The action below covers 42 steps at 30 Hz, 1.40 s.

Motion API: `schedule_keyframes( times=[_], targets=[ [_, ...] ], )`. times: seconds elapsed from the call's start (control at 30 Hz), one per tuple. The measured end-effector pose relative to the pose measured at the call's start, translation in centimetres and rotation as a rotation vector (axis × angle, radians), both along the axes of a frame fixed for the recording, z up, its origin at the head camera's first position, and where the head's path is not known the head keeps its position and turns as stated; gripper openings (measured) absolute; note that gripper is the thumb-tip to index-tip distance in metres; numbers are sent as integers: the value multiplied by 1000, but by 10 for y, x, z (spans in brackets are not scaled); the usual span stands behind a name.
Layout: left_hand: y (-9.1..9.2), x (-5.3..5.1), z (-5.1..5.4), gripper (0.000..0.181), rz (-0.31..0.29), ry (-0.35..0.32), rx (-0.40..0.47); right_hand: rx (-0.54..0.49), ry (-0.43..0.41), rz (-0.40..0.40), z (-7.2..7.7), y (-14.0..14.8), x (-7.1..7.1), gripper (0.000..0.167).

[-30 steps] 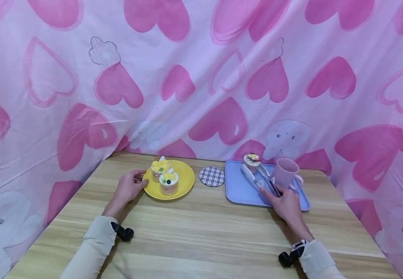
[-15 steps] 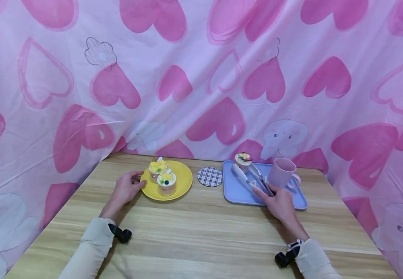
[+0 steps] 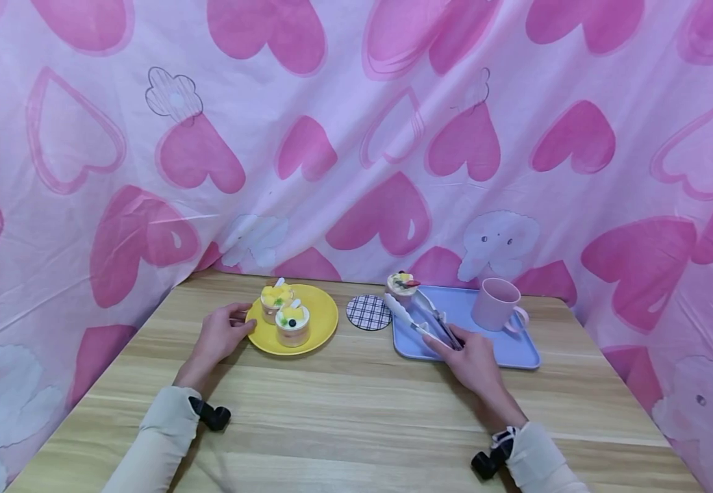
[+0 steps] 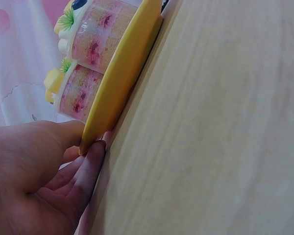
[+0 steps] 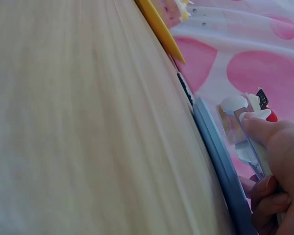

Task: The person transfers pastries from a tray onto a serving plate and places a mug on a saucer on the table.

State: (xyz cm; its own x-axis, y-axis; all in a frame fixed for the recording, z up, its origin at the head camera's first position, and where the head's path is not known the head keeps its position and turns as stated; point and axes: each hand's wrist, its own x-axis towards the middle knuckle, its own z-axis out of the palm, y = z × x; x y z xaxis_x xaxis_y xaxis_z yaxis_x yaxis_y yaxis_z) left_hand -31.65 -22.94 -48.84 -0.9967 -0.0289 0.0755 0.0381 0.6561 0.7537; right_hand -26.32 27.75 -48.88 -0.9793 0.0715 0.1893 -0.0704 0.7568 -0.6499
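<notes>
the left hand (image 3: 219, 335) pinches the left rim of a yellow plate (image 3: 323, 330) near the far left corner of the wood-grained worktop (image 3: 331, 418); in the left wrist view, the thumb lies over the rim and the fingers reach beneath it. on this plate, just beside each other, stand a nearer dessert cup (image 3: 293, 333), topped with a dark berry, and a farther dessert cup (image 3: 274, 313), topped with yellow pieces. the right hand (image 3: 476, 359) grips silvery tongs (image 3: 439, 319), whose ends flank a third dessert cup (image 3: 401, 290) bearing something red. this third cup is held above the far left corner of a blue tray (image 3: 510, 352); in the right wrist view a gap separates cup and tray. a pink mug (image 3: 494, 308) stands on the tray towards its far right corner, handle to the right. a checked round coaster (image 3: 368, 312) lies between plate and tray, near the tray's left edge. a heart-patterned curtain (image 3: 356, 171) hangs behind the worktop's far edge.
</notes>
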Motion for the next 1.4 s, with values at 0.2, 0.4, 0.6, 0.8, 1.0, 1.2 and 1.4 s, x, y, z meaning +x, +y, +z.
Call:
schedule_keyframes(
  times=[0.2,0.4,0.6,0.8,1.0,1.2,1.4],
  targets=[
    [0,0,0,51,5,-4,2,-22,-23,17,-2,-13,1,97],
    [0,0,0,51,-1,0,6,-37,0,28,0,-23,2,96],
    [-2,0,-1,51,0,1,5,-85,18,54,6,-36,0,91],
    [-2,1,0,51,2,-7,9,-115,44,106,13,-51,-1,84],
    [-1,-1,-1,51,-5,6,12,-128,21,152,19,-62,-2,79],
    [-1,-1,-2,50,-4,12,8,-138,-21,146,23,-74,-3,80],
    [-2,0,-2,50,-8,12,7,-182,-78,161,23,-86,-4,83]
  ],
)
